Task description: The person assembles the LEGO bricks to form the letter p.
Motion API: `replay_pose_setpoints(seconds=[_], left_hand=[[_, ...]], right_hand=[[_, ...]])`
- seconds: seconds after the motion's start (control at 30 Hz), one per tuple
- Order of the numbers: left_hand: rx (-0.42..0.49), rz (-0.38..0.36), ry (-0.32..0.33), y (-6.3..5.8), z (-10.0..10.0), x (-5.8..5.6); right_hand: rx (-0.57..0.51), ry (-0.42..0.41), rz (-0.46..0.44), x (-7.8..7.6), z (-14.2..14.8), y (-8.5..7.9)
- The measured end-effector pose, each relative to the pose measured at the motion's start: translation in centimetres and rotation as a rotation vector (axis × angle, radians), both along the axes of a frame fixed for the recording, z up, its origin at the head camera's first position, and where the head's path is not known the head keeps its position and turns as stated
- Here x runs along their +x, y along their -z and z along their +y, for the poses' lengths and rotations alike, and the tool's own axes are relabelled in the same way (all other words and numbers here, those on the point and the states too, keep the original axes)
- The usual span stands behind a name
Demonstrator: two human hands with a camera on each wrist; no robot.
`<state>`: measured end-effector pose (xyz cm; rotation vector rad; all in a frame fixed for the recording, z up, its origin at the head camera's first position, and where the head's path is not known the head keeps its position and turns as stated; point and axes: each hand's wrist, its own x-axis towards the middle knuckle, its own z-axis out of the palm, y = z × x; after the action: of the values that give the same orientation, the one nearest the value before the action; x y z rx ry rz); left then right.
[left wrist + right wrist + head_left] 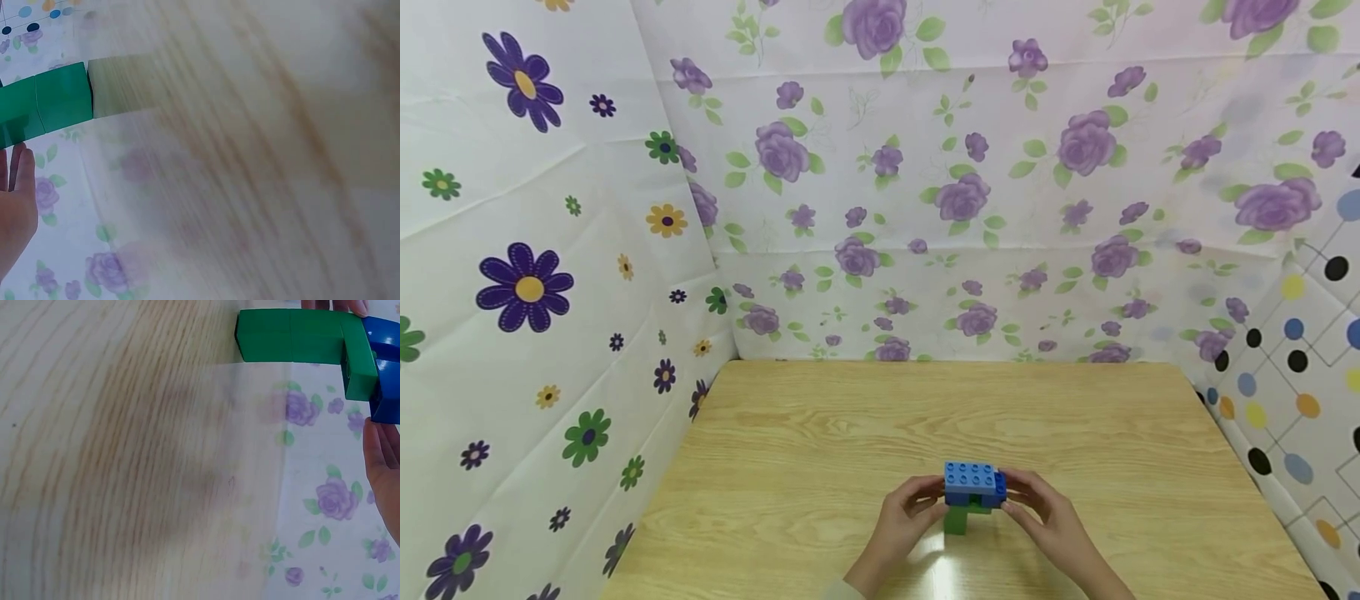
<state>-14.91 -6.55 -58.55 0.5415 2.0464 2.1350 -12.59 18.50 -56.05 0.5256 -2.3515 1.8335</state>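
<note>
A small build of toy bricks stands near the table's front. Its top is a light blue studded brick (970, 476), with dark blue bricks (1000, 489) just below. Under them are green bricks (956, 522), stacked as a column offset to the left. My left hand (898, 521) holds the build's left side between thumb and fingers. On the right side, my right hand (1051, 515) grips the dark blue part. In the right wrist view the green column (290, 336) meets the tabletop at its lower end. The left wrist view shows only the green bricks (62, 97) and part of a hand.
The wood-grain table (820, 433) reaches back to a cloth with purple roses (962, 200). A daisy-patterned cloth (587, 358) hangs along the left, and a dotted cloth (1292, 400) along the right.
</note>
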Motion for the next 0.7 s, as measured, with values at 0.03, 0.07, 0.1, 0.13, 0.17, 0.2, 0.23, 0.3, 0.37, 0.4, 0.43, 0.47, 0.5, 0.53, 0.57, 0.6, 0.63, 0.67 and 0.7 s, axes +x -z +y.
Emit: replay_pose_setpoints(seconds=[0.03, 0.07, 0.1, 0.13, 0.17, 0.2, 0.23, 0.3, 0.37, 0.4, 0.43, 0.47, 0.5, 0.53, 0.57, 0.6, 0.63, 0.67, 0.7], left_hand=[[-0.001, 0.004, -0.005, 0.0, 0.0, -0.1], [-0.002, 0.005, -0.01, -0.1, 0.0, -0.2], [-0.003, 0.008, -0.015, -0.2, 0.1, -0.2], [-0.004, 0.011, -0.017, -0.3, 0.1, -0.3], [-0.007, 0.013, -0.02, -0.5, 0.1, -0.4], [-0.007, 0.014, -0.022, -0.7, 0.1, -0.5], [-0.009, 0.017, -0.022, -0.8, 0.1, -0.6], [-0.014, 0.013, -0.025, -1.1, 0.1, -0.7], [-0.024, 0.002, -0.03, -1.3, 0.1, -0.9], [-0.03, -0.003, -0.033, -1.4, 0.1, -1.0], [-0.035, -0.008, -0.037, -1.5, 0.1, -1.1], [-0.039, -0.018, -0.042, -1.6, 0.1, -1.2], [-0.047, -0.024, -0.047, -1.6, 0.1, -1.3], [-0.053, -0.03, -0.052, -1.7, 0.1, -1.4], [-0.055, -0.037, -0.058, -1.8, 0.2, -1.5], [-0.059, -0.041, -0.065, -1.9, 0.2, -1.6], [-0.061, -0.048, -0.073, -1.9, 0.3, -1.7], [-0.062, -0.057, -0.081, -2.0, 0.4, -1.9], [-0.061, -0.06, -0.09, -2.0, 0.5, -2.0]], right_hand=[[-0.002, 0.001, 0.005, -0.1, 0.0, 0.0], [-0.007, 0.003, 0.009, -0.2, -0.1, -0.1], [-0.01, 0.005, 0.017, -0.3, -0.1, -0.1], [-0.014, 0.008, 0.024, -0.5, -0.1, -0.2], [-0.016, 0.007, 0.034, -0.6, -0.1, -0.2], [-0.018, 0.009, 0.038, -0.8, -0.1, -0.3], [-0.02, 0.011, 0.042, -0.9, -0.1, -0.3], [-0.017, 0.005, 0.057, -1.2, -0.1, -0.5], [-0.01, 0.006, 0.06, -1.5, -0.2, -0.6], [-0.011, 0.008, 0.057, -1.6, -0.2, -0.7], [-0.009, 0.009, 0.055, -1.8, -0.3, -0.8], [-0.006, 0.012, 0.051, -1.9, -0.3, -0.8], [-0.007, 0.022, 0.036, -2.0, -0.4, -0.9], [-0.008, 0.03, 0.022, -2.2, -0.4, -1.0], [-0.01, 0.04, 0.003, -2.4, -0.5, -1.1], [-0.017, 0.049, -0.018, -2.6, -0.5, -1.2], [-0.021, 0.059, -0.042, -2.7, -0.6, -1.2], [-0.025, 0.069, -0.064, -2.9, -0.6, -1.3], [-0.029, 0.078, -0.084, -3.1, -0.6, -1.3]])
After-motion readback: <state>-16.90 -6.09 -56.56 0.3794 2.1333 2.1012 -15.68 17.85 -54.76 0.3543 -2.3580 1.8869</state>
